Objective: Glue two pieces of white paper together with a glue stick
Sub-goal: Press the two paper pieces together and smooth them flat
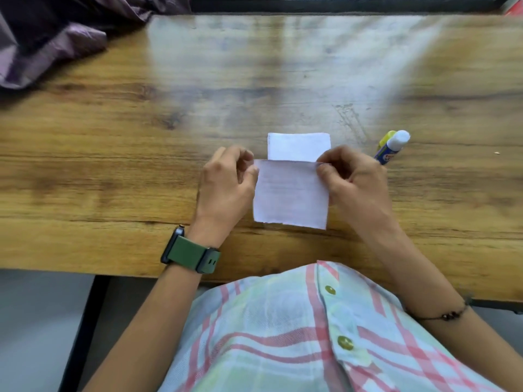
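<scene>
A white paper piece lies flat on the wooden table. In front of it a second white paper piece is held by both hands, its top edge overlapping the near edge of the first. My left hand pinches its upper left corner. My right hand pinches its upper right corner. An uncapped glue stick with a blue and white body lies on the table just right of my right hand, its white tip pointing away. A yellow cap lies against its far side.
Purple cloth is bunched at the table's far left corner. A dark window frame runs along the far edge. The table's near edge is against my checked shirt.
</scene>
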